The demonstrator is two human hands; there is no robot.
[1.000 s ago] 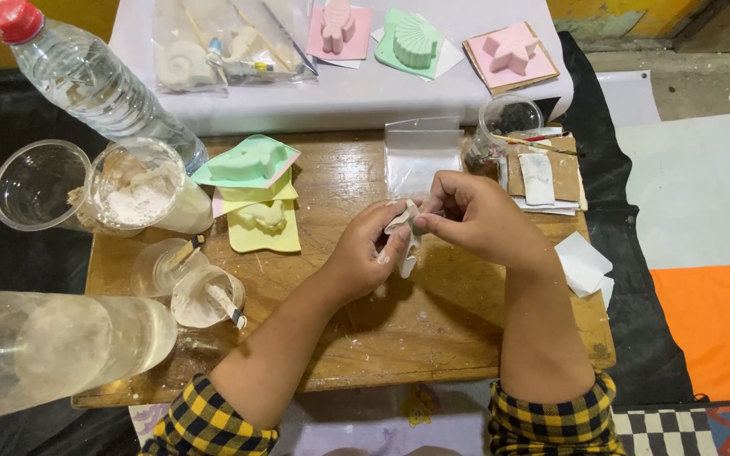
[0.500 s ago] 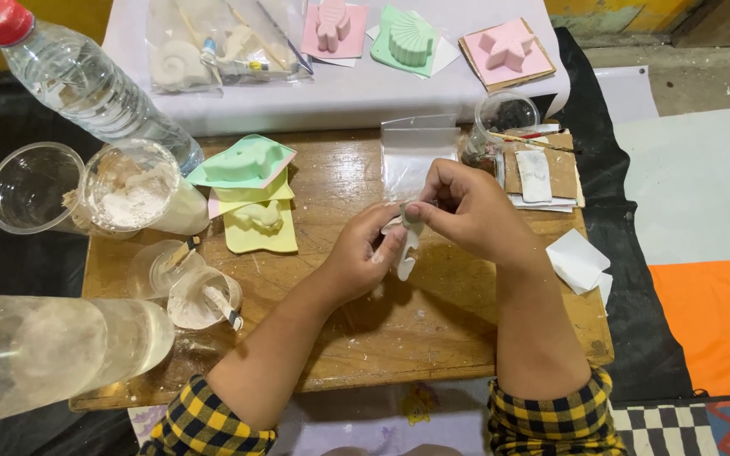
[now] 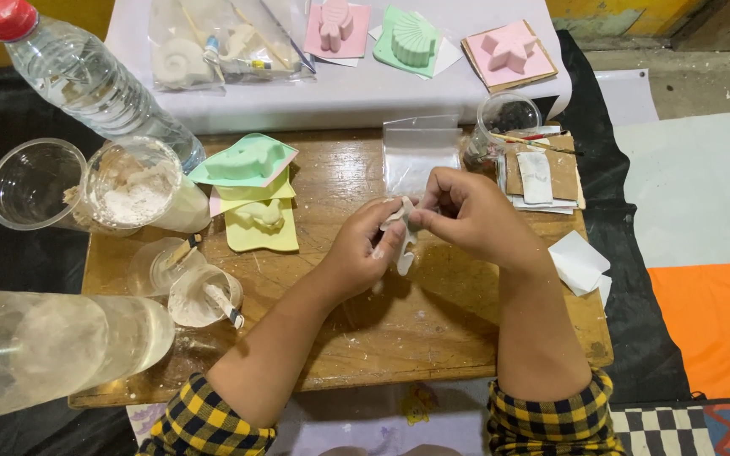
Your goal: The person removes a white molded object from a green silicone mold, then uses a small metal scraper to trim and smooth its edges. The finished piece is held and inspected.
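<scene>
Over the middle of a small wooden table (image 3: 433, 338), my left hand (image 3: 363, 249) and my right hand (image 3: 466, 215) meet on a small white plaster figure (image 3: 405, 245). Both hands grip it, the left from below and the right with fingertips at its upper end. Most of the figure is hidden by my fingers. A clear plastic bag (image 3: 420, 152) lies just behind my hands.
Left of my hands lie a green mould (image 3: 242, 160) and a yellow mould (image 3: 259, 219). Plastic cups with white powder (image 3: 133, 186), two water bottles (image 3: 78, 76), small mixing cups (image 3: 200, 295). Pink and green moulds (image 3: 411, 38) at the back. Cardboard and paper pieces (image 3: 542, 173) to the right.
My hands have barely shifted; the fingers have adjusted slightly on the white figure.
</scene>
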